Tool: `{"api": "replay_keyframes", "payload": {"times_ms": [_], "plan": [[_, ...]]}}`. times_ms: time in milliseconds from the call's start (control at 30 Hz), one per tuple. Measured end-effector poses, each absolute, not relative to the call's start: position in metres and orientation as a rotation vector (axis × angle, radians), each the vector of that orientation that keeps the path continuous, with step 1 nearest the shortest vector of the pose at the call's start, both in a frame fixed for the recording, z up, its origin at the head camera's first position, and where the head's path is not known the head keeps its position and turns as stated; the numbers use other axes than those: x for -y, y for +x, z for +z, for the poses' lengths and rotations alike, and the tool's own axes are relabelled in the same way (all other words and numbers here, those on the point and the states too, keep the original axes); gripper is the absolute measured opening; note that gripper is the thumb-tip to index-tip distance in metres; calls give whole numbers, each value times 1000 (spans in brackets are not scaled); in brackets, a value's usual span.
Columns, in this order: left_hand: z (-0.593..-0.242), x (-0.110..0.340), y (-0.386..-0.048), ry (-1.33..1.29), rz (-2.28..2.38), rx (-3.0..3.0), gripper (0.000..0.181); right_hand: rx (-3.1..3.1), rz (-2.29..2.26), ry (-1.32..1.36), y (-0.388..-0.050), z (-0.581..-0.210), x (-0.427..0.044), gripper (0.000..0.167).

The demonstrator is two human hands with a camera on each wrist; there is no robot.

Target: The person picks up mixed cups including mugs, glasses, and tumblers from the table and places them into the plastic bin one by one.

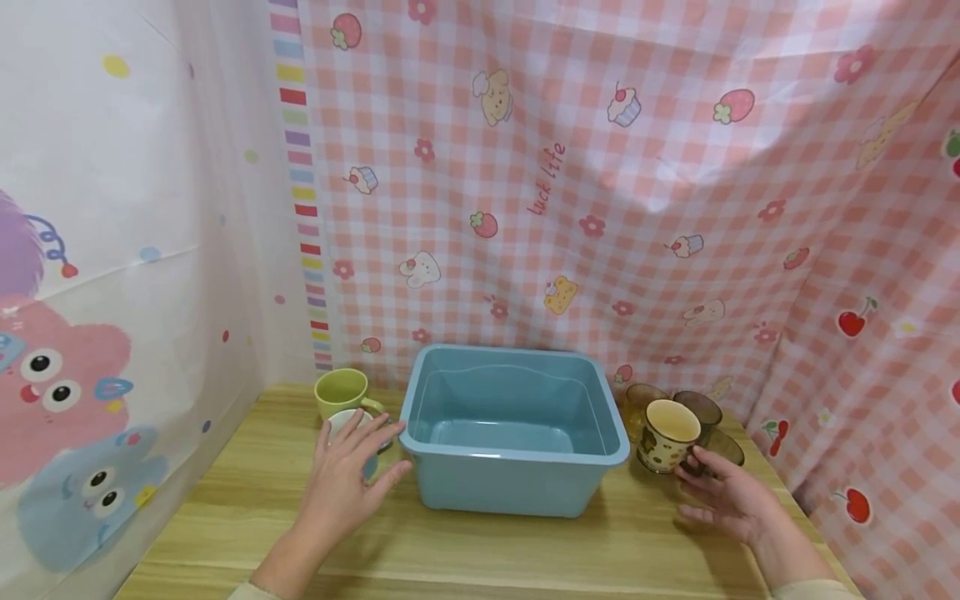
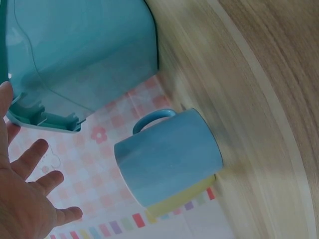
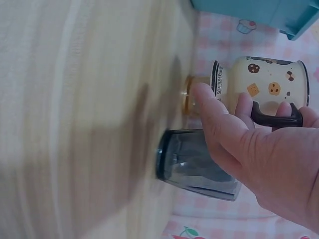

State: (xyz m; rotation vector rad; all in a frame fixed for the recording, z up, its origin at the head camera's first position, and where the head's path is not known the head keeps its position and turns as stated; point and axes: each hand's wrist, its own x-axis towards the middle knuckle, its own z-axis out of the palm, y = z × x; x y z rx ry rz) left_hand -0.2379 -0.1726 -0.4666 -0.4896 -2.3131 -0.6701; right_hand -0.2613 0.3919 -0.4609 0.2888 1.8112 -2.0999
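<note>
My right hand (image 1: 727,500) holds a cream mug with cookie prints (image 1: 670,435) by its dark handle (image 3: 276,118), with fingers through the loop. In the right wrist view the mug's base stands off the wooden tabletop. At the left, my left hand (image 1: 341,479) is spread with straight fingers, holding nothing. It hovers near a light blue mug (image 2: 169,157), most of which it covers in the head view. A yellow-green mug (image 1: 341,392) stands behind the blue one. Between my hands sits an empty blue plastic tub (image 1: 510,483).
An amber glass (image 1: 637,408) stands behind the cream mug, close to the tub's right side. Two dark smoky glasses, one at the back (image 1: 701,408) and one nearer (image 3: 199,162), are beside it. Patterned cloths (image 1: 525,275) hang at the back and sides of the wooden table (image 1: 480,558).
</note>
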Motion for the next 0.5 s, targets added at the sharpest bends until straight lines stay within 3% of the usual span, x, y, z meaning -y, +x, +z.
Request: {"api": "replay_keyframes", "payload": {"times_ms": [233, 500], "plan": [[-466, 173, -237, -484, -671, 2325, 55, -1741, -2096, 159, -261, -445, -391, 37], [-465, 173, -236, -487, -669, 2330, 56, -1804, -2126, 225, -261, -422, -383, 33]]}}
